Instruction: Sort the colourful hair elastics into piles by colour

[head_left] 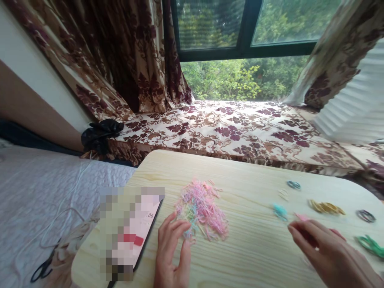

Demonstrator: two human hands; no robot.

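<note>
A heap of thin pastel strands, which look like small rubber bands [207, 208], lies on the pale wooden table [240, 248]. My left hand [173, 250] rests at the heap's near left edge, thumb and fingers apart, fingertips touching it. My right hand [325, 246] is over the table's right side with thumb and fingers pinched together; whatever they hold is hidden. Close to its fingertips are a small pink bunch [302, 216] and a turquoise bunch [280, 211]. Around it lie yellow bands [326, 207], green bands [370, 245] and a red piece [338, 234], partly covered.
Left of my left hand lies a phone [147, 224], partly blurred out. Dark bands [365, 216], blue-grey bands [293, 185] and a pale bunch [283, 195] sit farther right. Behind the table is a floral-covered window ledge [228, 128]. A bed [60, 180] stands left.
</note>
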